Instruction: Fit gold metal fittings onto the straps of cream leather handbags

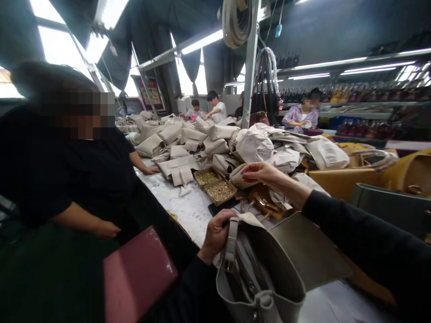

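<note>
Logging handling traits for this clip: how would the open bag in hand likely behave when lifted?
The bag probably flexes a little but keeps its shape, since its walls stand bowed open around the mouth. Its strap likely bends readily, being narrow and curved over at the top.

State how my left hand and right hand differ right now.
The left hand grips the open bag beside its buckled strap; the right hand is reaching out, off that bag.
The left hand's fingers curl inward; the right hand's are drawn together, and whether they hold anything small cannot be told.
Both hands are bare, with dark sleeves.
</note>
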Available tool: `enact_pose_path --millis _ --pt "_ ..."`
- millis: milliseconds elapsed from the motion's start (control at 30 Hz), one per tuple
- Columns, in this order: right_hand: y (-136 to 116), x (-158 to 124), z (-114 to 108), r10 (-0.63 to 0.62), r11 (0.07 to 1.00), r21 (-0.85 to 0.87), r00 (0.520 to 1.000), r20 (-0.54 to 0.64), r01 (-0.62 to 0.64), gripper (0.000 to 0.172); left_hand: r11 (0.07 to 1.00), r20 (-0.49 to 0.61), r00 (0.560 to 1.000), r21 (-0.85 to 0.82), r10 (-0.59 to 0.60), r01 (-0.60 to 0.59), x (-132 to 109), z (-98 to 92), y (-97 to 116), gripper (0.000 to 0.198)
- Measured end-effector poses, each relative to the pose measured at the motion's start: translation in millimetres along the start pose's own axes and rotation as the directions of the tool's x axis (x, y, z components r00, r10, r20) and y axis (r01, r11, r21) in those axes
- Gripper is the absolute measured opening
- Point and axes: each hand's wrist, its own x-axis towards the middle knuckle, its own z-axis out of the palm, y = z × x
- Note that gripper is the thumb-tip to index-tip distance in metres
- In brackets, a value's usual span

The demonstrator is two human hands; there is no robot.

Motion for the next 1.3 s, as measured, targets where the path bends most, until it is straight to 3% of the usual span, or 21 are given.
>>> enact_pose_path --millis 167,300,400,533,700,900,1067,1300 --pt "-19 -68 -9 -0.066 0.979 0.189 0.995 -0.08 0.08 0.034 0.987 0.181 0.982 -0.157 0.058 -0.029 16 -17.5 31 0.009" --pt "-1 -124 15 -0.074 0.89 0.433 0.981 -0.178 0.146 0.03 0.976 0.332 0.931 -0.199 0.151 -0.088 8 -10.4 61 0.016" --pt "24 -157 42 -0.039 0.827 0.551 0.989 -0.146 0.114 0.026 0.976 0.354 0.914 -0.154 0.199 -0.153 -3 -1.3 73 0.021" --pt "51 -185 67 0.005 0.799 0.6 0.997 -0.078 0.043 0.021 0.975 0.302 0.927 -0.081 0.221 -0.206 -16 7.1 78 0.023" --pt "64 -194 71 -0.023 0.843 0.528 0.988 -0.152 0.101 0.017 0.942 0.323 0.903 0.082 0.283 -0.325 -21 16.1 80 0.03" --pt "74 -193 62 -0.003 0.809 0.586 0.997 -0.074 0.046 0.018 0.906 0.403 0.864 0.161 0.301 -0.391 -18 22.2 77 0.025" --pt "74 -184 55 -0.076 0.875 0.479 0.997 -0.02 0.076 0.018 0.899 0.404 0.867 0.194 0.291 -0.392 -18 22.4 74 0.02" --pt "64 -174 57 -0.131 0.912 0.398 0.99 0.056 0.098 0.023 0.88 0.36 0.874 0.22 0.327 -0.42 -19 17.6 73 0.03"
